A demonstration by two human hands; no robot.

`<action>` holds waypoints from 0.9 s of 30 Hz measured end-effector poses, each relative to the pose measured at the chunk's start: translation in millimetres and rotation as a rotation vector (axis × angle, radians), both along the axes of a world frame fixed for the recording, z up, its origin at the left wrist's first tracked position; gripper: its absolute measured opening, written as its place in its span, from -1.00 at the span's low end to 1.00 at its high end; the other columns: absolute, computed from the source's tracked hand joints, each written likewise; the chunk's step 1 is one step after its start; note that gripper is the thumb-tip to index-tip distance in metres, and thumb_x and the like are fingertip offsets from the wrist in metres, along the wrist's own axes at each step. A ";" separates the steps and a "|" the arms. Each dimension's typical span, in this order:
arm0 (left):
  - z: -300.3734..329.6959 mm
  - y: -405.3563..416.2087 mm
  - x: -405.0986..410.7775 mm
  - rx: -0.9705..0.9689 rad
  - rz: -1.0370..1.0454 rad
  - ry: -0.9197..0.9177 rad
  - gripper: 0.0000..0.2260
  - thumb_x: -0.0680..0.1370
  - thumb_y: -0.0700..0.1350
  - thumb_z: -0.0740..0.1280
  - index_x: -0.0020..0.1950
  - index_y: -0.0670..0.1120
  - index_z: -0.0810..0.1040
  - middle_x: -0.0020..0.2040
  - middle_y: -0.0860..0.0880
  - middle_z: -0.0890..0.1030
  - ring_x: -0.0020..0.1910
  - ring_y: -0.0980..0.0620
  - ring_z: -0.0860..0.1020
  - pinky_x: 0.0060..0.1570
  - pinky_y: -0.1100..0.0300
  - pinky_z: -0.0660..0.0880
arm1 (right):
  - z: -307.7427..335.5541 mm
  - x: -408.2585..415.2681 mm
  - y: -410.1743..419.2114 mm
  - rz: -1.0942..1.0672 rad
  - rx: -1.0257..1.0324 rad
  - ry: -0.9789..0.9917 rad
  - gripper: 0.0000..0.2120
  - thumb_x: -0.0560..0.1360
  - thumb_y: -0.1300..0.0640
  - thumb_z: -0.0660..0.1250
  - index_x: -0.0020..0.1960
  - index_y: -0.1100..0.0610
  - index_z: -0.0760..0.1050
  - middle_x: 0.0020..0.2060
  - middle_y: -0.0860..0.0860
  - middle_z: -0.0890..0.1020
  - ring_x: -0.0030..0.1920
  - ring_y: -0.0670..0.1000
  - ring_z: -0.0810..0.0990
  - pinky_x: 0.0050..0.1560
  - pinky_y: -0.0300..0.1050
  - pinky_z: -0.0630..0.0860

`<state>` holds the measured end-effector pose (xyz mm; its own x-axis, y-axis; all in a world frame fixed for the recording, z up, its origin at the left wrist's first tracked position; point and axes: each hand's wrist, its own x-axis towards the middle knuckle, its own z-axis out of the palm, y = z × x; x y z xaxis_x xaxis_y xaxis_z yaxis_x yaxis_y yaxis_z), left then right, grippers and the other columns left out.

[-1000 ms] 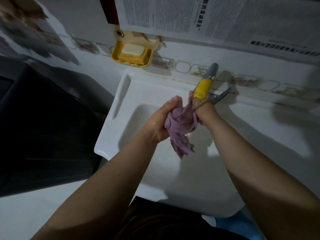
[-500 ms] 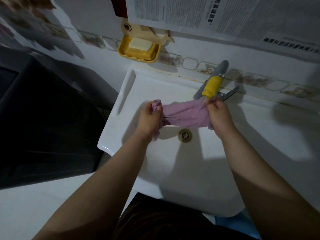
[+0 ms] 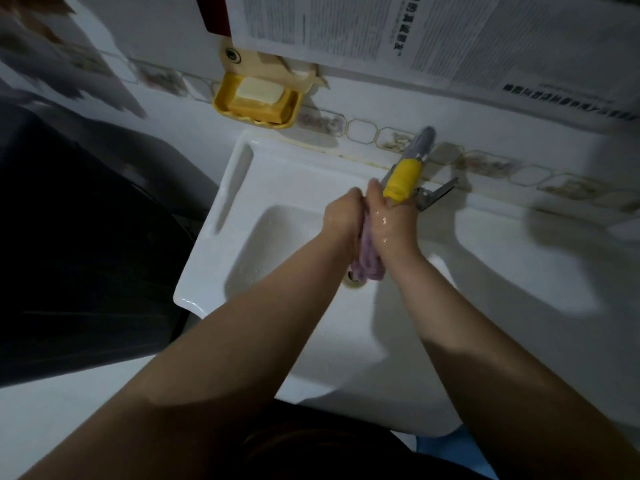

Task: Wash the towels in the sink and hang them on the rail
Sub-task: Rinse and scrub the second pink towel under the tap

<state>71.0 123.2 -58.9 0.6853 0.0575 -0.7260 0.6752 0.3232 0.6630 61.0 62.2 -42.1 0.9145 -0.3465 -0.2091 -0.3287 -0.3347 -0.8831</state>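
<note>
Both hands (image 3: 367, 220) now pressed together, gripping the bunched towel (image 3: 472, 263), no longer stretched, over the sink (image 3: 242, 188)

The room is dim, with hard shadows thrown across the white wall (image 3: 166, 36) behind the basin. A band of patterned border tiles (image 3: 363, 131) runs along the wall just above the white ledge. Printed newspaper sheets (image 3: 433, 39) are stuck higher up, beside a red strip (image 3: 214, 12). Below them hangs a yellow soap dish (image 3: 256, 103) holding a pale bar of soap (image 3: 258, 90). To the left stands a large dark bulk (image 3: 76, 237), too shadowed to identify. Pale floor (image 3: 52, 410) shows below it.
</note>
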 end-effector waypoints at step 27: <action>-18.1 74.3 -10.6 0.404 -0.611 -0.232 -0.36 0.49 -0.06 0.44 0.46 -0.07 0.18 -0.01 0.04 0.46 -0.47 0.11 0.44 -0.57 0.31 0.43 | -13.1 -5.3 -72.0 0.417 0.377 0.126 -0.90 0.57 0.16 0.24 -0.07 0.06 0.52 -0.08 0.13 0.57 -0.08 -0.01 0.53 -0.03 -0.14 0.46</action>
<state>60.5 197.4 -77.0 0.8128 -0.1501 -0.5629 0.4851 -0.3605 0.7967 55.7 -9.7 -55.3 0.9178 0.1576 -0.3644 -0.3469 -0.1282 -0.9291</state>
